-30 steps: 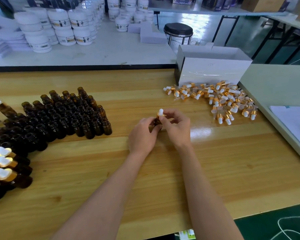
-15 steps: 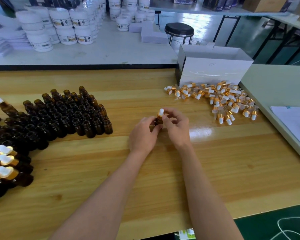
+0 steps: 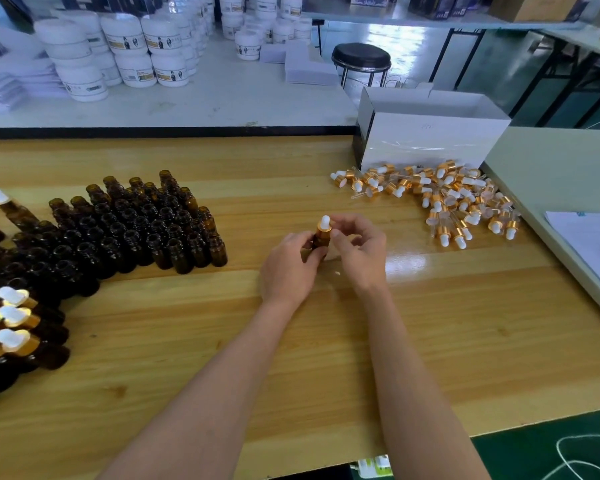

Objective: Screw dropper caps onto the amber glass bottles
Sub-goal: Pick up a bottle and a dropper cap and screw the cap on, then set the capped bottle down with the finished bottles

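One white box [image 3: 430, 143], one stool [image 3: 361, 58]. Dozens of open bottles [image 3: 136, 230] and dozens of loose dropper caps [image 3: 447, 199], too many to count. Seven capped bottles [image 3: 14, 317] at the table's [image 3: 430, 341] left edge, an eighth bottle [image 3: 322, 237] mid-table.

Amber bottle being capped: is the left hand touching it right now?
Touching. The head view shows the left hand with fingers curled round the amber bottle, just below its gold dropper cap.
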